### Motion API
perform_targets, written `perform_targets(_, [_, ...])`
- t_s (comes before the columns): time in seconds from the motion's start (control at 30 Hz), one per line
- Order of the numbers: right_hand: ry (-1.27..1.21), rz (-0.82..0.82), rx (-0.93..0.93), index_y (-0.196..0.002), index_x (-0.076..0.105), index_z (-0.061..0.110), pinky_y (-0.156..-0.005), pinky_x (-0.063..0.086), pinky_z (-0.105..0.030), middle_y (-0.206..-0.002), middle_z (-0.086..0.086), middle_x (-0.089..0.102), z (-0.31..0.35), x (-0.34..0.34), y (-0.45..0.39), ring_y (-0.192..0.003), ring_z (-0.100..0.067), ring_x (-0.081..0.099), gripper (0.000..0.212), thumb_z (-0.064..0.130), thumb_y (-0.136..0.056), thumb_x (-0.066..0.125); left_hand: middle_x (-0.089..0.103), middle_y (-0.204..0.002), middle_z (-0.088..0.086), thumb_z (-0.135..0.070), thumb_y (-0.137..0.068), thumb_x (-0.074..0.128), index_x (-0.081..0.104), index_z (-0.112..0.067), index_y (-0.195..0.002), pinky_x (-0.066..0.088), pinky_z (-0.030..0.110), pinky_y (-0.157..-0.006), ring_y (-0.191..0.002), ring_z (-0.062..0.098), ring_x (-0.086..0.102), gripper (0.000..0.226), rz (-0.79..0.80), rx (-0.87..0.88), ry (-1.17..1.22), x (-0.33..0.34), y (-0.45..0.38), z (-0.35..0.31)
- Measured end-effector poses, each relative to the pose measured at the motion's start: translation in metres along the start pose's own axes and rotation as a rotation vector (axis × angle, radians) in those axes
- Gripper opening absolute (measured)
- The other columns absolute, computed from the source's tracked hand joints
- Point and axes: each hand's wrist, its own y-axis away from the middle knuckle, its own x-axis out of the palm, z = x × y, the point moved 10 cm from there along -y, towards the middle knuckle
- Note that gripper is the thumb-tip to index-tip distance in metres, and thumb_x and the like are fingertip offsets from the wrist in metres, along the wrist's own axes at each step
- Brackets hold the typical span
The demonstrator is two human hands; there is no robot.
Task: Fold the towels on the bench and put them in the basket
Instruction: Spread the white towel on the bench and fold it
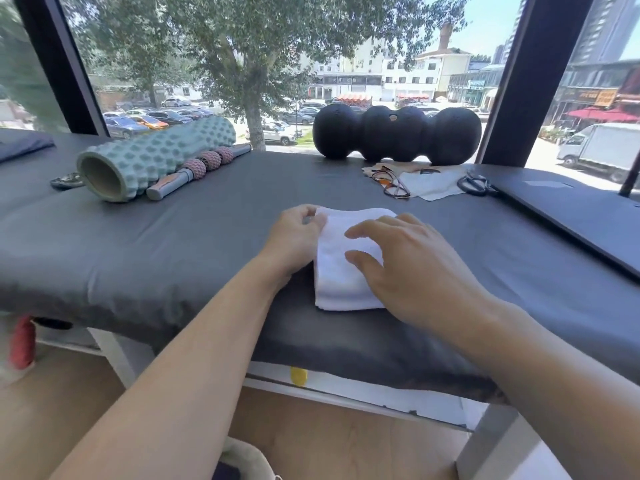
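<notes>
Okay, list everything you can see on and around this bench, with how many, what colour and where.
Folded terry towel: one, white, front middle of bench, under both hands.
Padded bench: one, dark grey, across the view.
Ridged foam roller: one, pale green, far left.
Massage stick with ribbed balls: one, grey and pink, beside the roller.
Lobed foam roller: one, black, by the window.
Eyeglasses: one pair, dark-framed, on a tan cloth.
Flat cloth: one, white, far right of centre.
Scissors: one pair, black, right.
Left hand: pinches the towel's left edge.
Right hand: fingers rest on the towel.
</notes>
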Motion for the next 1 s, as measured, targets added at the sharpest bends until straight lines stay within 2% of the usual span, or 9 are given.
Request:
perform_targets(0.13, [0.098, 0.199, 0.016, -0.145, 0.046, 0.034, -0.112, 0.025, -0.030, -0.148, 0.010, 0.048, -0.009, 0.021, 0.005, -0.141, -0.015, 0.035, 0.045, 0.049, -0.103, 0.039, 0.074, -0.109, 0.003, -0.027, -0.103, 0.054, 0.069, -0.018, -0.114, 0.056, 0.040, -0.093, -0.102, 0.023, 0.070, 0.021, -0.035, 0.001, -0.017, 0.001, -0.003, 0.000])
perform_targets(0.33, [0.182, 0.286, -0.020, -0.159, 0.014, 0.036, -0.122, 0.005, -0.031, -0.167, 0.008, 0.014, -0.011, 0.041, 0.012, -0.153, -0.017, 0.008, 0.056, 0.052, -0.106, 0.016, 0.067, -0.122, 0.001, -0.019, -0.097, 0.064, 0.064, -0.020, -0.127, 0.050, 0.038, -0.101, -0.108, 0.018, 0.064, 0.031, -0.055, 0.013, -0.169, 0.000, -0.007, 0.007])
perform_targets(0.5, [0.186, 0.279, -0.015, -0.160, 0.008, 0.037, -0.125, -0.001, -0.035, -0.169, 0.008, 0.006, -0.014, 0.050, 0.017, -0.155, -0.016, -0.001, 0.058, 0.054, -0.104, 0.010, 0.067, -0.127, -0.008, -0.006, -0.097, 0.052, 0.067, -0.027, -0.126, 0.042, 0.022, -0.086, -0.101, 0.009, 0.060, 0.039, -0.262, 0.328, -0.332, -0.022, 0.015, -0.059])
perform_targets(0.6, [0.183, 0.279, -0.042, -0.160, 0.009, 0.036, -0.125, 0.000, -0.035, -0.168, 0.008, 0.008, -0.013, 0.050, 0.016, -0.155, -0.016, 0.001, 0.058, 0.053, -0.105, 0.011, 0.065, -0.132, -0.011, -0.014, -0.103, 0.045, 0.066, -0.028, -0.128, 0.043, 0.025, -0.097, -0.111, 0.012, 0.060, 0.036, -0.098, 0.393, -0.331, 0.008, 0.026, -0.074])
perform_targets(0.7, [0.133, 0.329, -0.087, -0.161, 0.006, 0.028, -0.125, 0.001, -0.033, -0.169, 0.008, 0.007, -0.014, 0.051, 0.014, -0.155, -0.015, 0.002, 0.061, 0.050, -0.105, 0.015, 0.045, -0.155, -0.008, -0.029, -0.109, 0.028, 0.051, -0.030, -0.145, 0.018, 0.036, -0.122, -0.145, 0.013, 0.034, 0.043, 0.222, 0.246, -0.582, 0.052, 0.024, -0.033])
perform_targets(0.77, [0.109, 0.422, -0.084, -0.160, 0.014, 0.014, -0.122, 0.006, -0.030, -0.168, -0.001, 0.013, -0.021, 0.051, 0.015, -0.154, -0.021, 0.007, 0.059, 0.040, -0.107, 0.022, 0.022, -0.166, -0.010, -0.037, -0.110, 0.019, 0.030, -0.031, -0.157, 0.006, 0.041, -0.125, -0.154, 0.010, 0.013, 0.049, 0.357, 0.149, -0.700, 0.058, 0.022, -0.008])
perform_targets(0.83, [0.057, 0.498, -0.060, -0.147, 0.039, 0.000, -0.113, 0.014, -0.029, -0.158, -0.011, 0.031, -0.027, 0.046, 0.016, -0.146, -0.029, 0.022, 0.049, 0.029, -0.109, 0.026, 0.008, -0.169, -0.009, -0.040, -0.109, 0.015, 0.016, -0.026, -0.161, 0.001, 0.043, -0.126, -0.155, 0.010, 0.004, 0.053, 0.392, 0.131, -0.799, 0.057, 0.018, 0.000])
perform_targets(0.93, [-0.072, 0.534, 0.007, -0.137, 0.052, 0.001, -0.110, 0.019, -0.016, -0.154, -0.004, 0.043, -0.034, 0.032, 0.019, -0.144, -0.021, 0.033, 0.043, 0.026, -0.109, 0.033, 0.009, -0.168, -0.012, -0.043, -0.108, 0.018, 0.015, -0.024, -0.161, -0.001, 0.041, -0.126, -0.155, 0.008, 0.005, 0.056, 0.365, 0.099, -0.799, 0.053, 0.017, 0.003])
perform_targets(1.0, [-0.073, 0.418, 0.110, -0.127, 0.061, 0.008, -0.109, 0.037, -0.030, -0.139, -0.002, 0.060, -0.053, 0.016, 0.013, -0.131, -0.023, 0.051, 0.039, 0.034, -0.104, 0.043, 0.013, -0.167, -0.014, -0.045, -0.108, 0.020, 0.019, -0.025, -0.160, 0.000, 0.040, -0.126, -0.154, 0.009, 0.009, 0.056, 0.336, 0.094, -0.784, 0.051, 0.019, 0.001])
